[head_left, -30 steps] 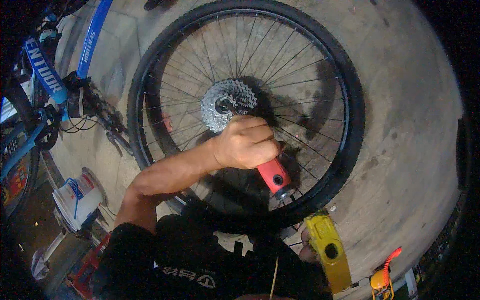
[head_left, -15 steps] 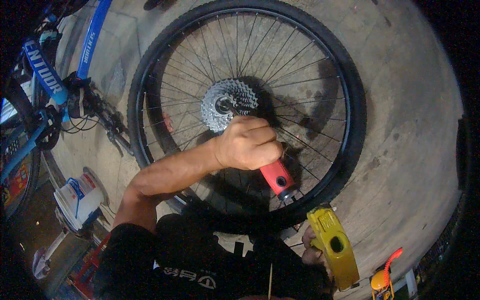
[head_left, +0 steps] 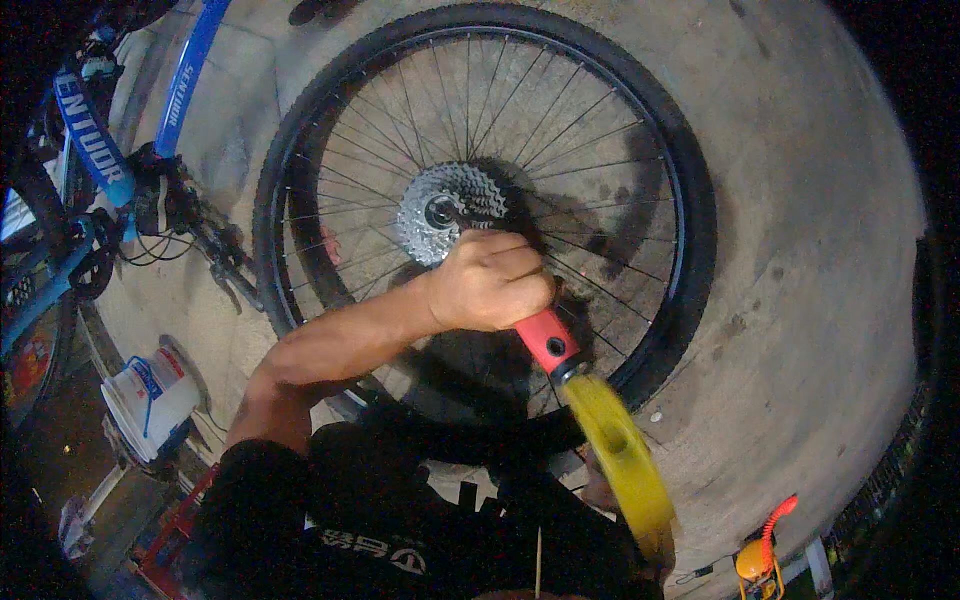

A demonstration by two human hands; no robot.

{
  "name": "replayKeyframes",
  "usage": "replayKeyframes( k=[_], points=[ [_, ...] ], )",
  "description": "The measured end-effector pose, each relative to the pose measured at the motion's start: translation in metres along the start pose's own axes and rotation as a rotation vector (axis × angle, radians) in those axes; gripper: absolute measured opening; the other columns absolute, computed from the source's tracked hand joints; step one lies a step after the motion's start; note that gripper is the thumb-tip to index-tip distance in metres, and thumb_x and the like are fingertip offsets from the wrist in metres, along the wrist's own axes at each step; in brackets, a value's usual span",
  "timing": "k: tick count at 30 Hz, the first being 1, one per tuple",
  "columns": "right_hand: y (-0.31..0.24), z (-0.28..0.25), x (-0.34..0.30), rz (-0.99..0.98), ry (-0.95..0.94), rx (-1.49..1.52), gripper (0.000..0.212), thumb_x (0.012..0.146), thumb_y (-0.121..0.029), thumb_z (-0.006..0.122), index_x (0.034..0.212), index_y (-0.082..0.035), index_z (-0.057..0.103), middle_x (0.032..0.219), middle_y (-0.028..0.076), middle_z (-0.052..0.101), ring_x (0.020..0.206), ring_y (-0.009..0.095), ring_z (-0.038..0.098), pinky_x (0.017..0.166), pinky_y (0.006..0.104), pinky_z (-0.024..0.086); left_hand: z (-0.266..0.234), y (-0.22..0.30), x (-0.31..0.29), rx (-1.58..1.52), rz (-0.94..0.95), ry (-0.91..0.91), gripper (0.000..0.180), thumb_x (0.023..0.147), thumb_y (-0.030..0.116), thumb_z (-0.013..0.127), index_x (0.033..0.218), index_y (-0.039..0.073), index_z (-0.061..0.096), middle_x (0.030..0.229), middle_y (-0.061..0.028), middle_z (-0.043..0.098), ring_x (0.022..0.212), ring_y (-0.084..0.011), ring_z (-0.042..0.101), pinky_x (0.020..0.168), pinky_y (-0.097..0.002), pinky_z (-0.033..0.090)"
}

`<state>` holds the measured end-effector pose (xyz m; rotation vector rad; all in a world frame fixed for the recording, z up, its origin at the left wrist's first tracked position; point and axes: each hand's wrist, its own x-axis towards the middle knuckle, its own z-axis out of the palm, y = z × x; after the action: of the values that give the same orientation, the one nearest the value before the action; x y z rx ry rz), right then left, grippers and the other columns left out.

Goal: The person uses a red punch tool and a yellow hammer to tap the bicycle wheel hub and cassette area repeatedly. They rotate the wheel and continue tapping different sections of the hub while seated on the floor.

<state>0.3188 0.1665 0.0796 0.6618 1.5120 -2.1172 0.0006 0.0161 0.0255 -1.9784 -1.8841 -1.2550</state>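
Note:
A bicycle wheel (head_left: 697, 215) lies flat on the floor, its silver cassette (head_left: 425, 225) facing up. My left hand (head_left: 490, 283) is closed round a red-handled screwdriver (head_left: 545, 338), which slants from the cassette toward me. Its dark shaft reaches the edge of the cassette's centre; the tip cannot be made out. At the handle's metal butt, the yellow head of a hammer (head_left: 622, 450) meets or almost meets it, blurred by motion. My right hand (head_left: 600, 487) is mostly hidden behind the hammer head, closed on its handle.
A blue bicycle (head_left: 95, 150) stands at the left. Below it sits a white bucket (head_left: 155, 400) with a blue handle, near a red metal frame (head_left: 170, 545). An orange object with a coiled red hose (head_left: 770, 545) is at lower right. Concrete floor (head_left: 800, 250) surrounds the wheel.
The yellow hammer has swung up and left, from beside the wheel to the screwdriver's butt. My left hand keeps its grip and place. The view has shifted slightly.

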Motion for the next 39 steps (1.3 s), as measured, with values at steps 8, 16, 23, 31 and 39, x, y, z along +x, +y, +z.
replayKeyframes(
  k=[8, 16, 23, 31, 39],
  points=[
    [0.027, 0.028, -0.01, 0.095, 0.554, -0.153, 0.026, 0.085, -0.029, 0.069, 0.096, -0.005, 0.067, 0.087, 0.01, 0.067, 0.076, 0.024, 0.065, 0.067, 0.0338, 0.05, 0.003, 0.003, -0.012, -0.003, 0.005, -0.061, 0.02, 0.062, 0.02, 0.068, 0.073, 0.009, 0.055, 0.064, -0.0031, 0.046, 0.053, -0.0219, 0.052, 0.042, -0.0346, 0.04],
    [0.025, -0.016, -0.022, -0.581, -0.104, 0.133, 0.031, 0.087, -0.013, 0.064, 0.113, -0.002, 0.049, 0.079, 0.01, 0.052, 0.059, 0.018, 0.052, 0.054, 0.0276, 0.044, -0.004, 0.0, 0.006, 0.009, -0.091, 0.077, 0.025, 0.066, 0.016, 0.074, 0.07, 0.01, 0.05, 0.062, -0.0031, 0.044, 0.053, -0.0227, 0.051, 0.043, -0.0349, 0.043],
    [0.02, 0.011, -0.029, -0.592, 0.399, -0.168, 0.032, 0.093, -0.031, 0.06, 0.1, -0.004, 0.044, 0.069, 0.007, 0.049, 0.056, 0.012, 0.047, 0.048, 0.0226, 0.037, 0.003, 0.001, 0.004, 0.008, -0.049, 0.077, 0.028, 0.067, 0.015, 0.077, 0.068, 0.01, 0.049, 0.06, -0.0025, 0.043, 0.051, -0.0209, 0.049, 0.041, -0.0337, 0.041],
    [0.023, 0.015, -0.035, -0.5, 0.493, -0.106, 0.027, 0.091, -0.029, 0.049, 0.096, -0.003, 0.044, 0.067, 0.008, 0.046, 0.055, 0.014, 0.044, 0.047, 0.0257, 0.034, 0.005, -0.001, 0.002, -0.034, -0.026, 0.075, 0.03, 0.07, 0.015, 0.076, 0.067, 0.011, 0.047, 0.06, -0.0015, 0.041, 0.05, -0.0205, 0.047, 0.04, -0.0334, 0.038],
    [0.003, 0.024, -0.017, -0.611, 0.584, -0.395, 0.025, 0.088, -0.027, 0.048, 0.092, -0.003, 0.042, 0.065, 0.008, 0.044, 0.051, 0.017, 0.044, 0.048, 0.0287, 0.034, 0.009, -0.003, -0.001, -0.043, 0.012, 0.1, 0.029, 0.072, 0.015, 0.076, 0.067, 0.011, 0.048, 0.06, -0.0003, 0.04, 0.049, -0.019, 0.045, 0.039, -0.0319, 0.037]
  ],
)
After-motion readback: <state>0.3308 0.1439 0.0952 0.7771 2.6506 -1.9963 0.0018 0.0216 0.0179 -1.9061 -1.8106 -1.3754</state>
